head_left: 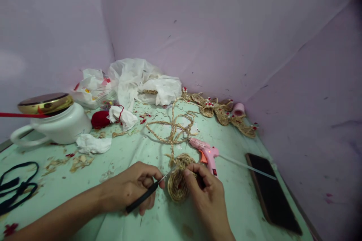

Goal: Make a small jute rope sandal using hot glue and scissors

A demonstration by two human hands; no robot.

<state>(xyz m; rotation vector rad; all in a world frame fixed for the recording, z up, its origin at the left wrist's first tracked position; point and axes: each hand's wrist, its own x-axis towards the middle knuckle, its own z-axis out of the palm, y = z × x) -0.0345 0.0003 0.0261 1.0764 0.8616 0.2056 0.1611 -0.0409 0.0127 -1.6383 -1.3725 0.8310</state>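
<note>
A coiled oval of jute rope point(177, 180) lies on the pale green table cover point(85, 180), with its loose braided end point(172, 128) trailing away from me. My left hand point(132, 186) is closed round a thin black-handled tool point(144, 196) whose metal tip touches the coil's left edge. My right hand point(205, 188) pinches the coil's right side with its fingers closed. A pink glue gun point(206, 152) lies just beyond my right hand, its clear glue stick point(249, 166) pointing right.
A black phone point(270, 192) lies at the right edge. A white jug with a gold lid point(53, 122) stands at the left, black straps point(17, 186) beside it. Plastic bags point(135, 81), a red ball point(100, 119), tissue scraps and several finished jute pieces point(223, 113) fill the back.
</note>
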